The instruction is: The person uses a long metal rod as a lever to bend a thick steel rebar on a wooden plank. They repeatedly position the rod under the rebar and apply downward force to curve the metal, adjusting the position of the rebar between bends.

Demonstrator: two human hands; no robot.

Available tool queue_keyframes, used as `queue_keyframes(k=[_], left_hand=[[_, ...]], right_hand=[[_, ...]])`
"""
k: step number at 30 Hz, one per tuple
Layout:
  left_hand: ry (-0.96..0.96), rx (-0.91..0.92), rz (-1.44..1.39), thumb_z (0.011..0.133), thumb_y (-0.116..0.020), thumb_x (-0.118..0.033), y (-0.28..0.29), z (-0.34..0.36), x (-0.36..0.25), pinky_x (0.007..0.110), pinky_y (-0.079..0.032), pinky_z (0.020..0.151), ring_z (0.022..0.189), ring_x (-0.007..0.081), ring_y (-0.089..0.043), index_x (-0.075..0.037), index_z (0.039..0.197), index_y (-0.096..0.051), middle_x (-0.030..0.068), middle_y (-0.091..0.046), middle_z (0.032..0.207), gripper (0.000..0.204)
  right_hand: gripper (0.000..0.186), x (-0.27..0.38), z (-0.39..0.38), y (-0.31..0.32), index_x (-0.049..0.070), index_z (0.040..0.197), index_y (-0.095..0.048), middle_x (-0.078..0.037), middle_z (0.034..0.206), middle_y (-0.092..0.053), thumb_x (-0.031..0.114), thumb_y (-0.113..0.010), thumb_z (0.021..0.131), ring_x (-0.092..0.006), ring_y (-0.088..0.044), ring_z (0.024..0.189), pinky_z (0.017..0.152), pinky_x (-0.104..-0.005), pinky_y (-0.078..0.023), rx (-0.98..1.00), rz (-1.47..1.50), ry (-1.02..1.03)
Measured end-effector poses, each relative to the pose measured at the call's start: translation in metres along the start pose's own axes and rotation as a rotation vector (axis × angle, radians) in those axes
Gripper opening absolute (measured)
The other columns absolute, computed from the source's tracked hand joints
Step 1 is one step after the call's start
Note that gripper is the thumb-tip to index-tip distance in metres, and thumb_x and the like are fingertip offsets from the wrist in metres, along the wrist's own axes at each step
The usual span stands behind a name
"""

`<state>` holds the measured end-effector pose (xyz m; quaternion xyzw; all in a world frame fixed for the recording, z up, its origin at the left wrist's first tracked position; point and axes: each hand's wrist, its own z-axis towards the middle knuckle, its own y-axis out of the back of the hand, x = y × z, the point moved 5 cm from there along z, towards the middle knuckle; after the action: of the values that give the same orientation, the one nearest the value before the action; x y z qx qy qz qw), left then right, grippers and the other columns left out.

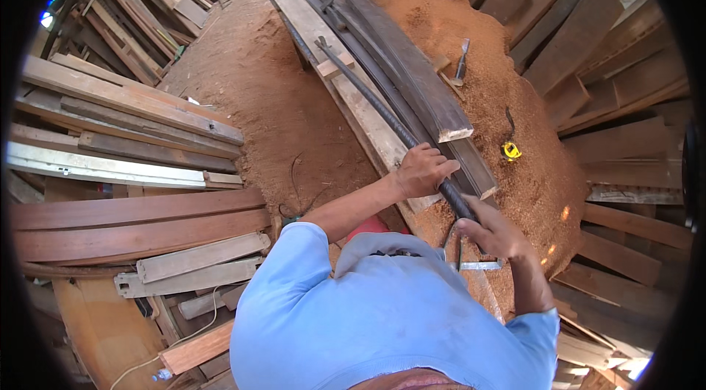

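A long dark pry bar [375, 101] with a forked far end slants over the planks toward me. My left hand [425, 169] is wrapped round it near the end of the dark beam. Closer to my body, my right hand [493, 229] grips the bar's near part. The bar's forked end lies by a small wood block [335, 66] on a pale plank [300, 20]. To the bar's right, dark beams [412, 59] are stacked on the same bench. My right palm hides part of the bar's near end.
Sawdust [537, 199] is heaped right of the bench, bearing a yellow tape measure [511, 151] and a dark-handled tool [462, 62]. Stacked boards [132, 118] line the left side; more planks [632, 147] lean at the right. A metal piece [478, 266] lies near my right wrist.
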<state>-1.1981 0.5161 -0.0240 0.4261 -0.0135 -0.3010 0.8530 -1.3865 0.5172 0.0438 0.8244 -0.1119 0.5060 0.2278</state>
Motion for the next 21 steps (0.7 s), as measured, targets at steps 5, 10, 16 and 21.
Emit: queue_keyframes(k=[5,10,16,21], left_hand=[[0.131,0.018,-0.043,0.073,-0.075,-0.014,0.005,-0.019,-0.004,0.039,-0.047,0.081,0.085,0.0244,-0.066,-0.012,0.115,-0.064,0.0066,-0.068,0.089,0.044],[0.481,-0.296,-0.206,0.082,-0.076,-0.023,0.037,-0.059,-0.016,0.048,-0.042,0.106,0.120,0.0362,-0.055,-0.005,0.140,-0.041,0.0225,-0.045,0.141,0.070],[1.103,-0.703,-2.473,0.101,-0.065,-0.030,-0.048,-0.045,0.002,0.034,-0.051,0.075,0.078,0.0137,-0.058,-0.009,0.102,-0.055,0.0023,-0.058,0.085,0.023],[1.375,-0.769,-2.473,0.103,-0.061,-0.019,-0.019,0.002,0.016,0.026,-0.040,0.050,0.045,0.0083,-0.040,-0.015,0.074,-0.046,-0.0053,-0.040,0.053,0.033]], right_hand=[[0.034,0.026,0.021,-0.018,-0.011,0.109,-0.047,-0.034,0.095,-0.065,0.016,-0.058,0.092,-0.0461,-0.069,0.089,0.080,-0.0522,-0.053,0.146,-0.769,-0.215],[0.030,0.018,0.022,-0.021,-0.008,0.100,-0.047,-0.034,0.087,-0.064,0.017,-0.058,0.090,-0.0506,-0.065,0.088,0.079,-0.0556,-0.050,0.048,-0.727,-0.224],[0.031,0.024,0.029,-0.018,-0.008,0.098,-0.050,-0.030,0.082,-0.066,0.020,-0.060,0.091,-0.0477,-0.067,0.084,0.078,-0.0525,-0.052,0.036,-0.678,-0.190],[0.035,0.060,0.033,-0.001,-0.008,0.101,-0.052,-0.030,0.085,-0.066,0.025,-0.061,0.094,-0.0469,-0.067,0.085,0.078,-0.0527,-0.052,0.060,-0.646,-0.131]])
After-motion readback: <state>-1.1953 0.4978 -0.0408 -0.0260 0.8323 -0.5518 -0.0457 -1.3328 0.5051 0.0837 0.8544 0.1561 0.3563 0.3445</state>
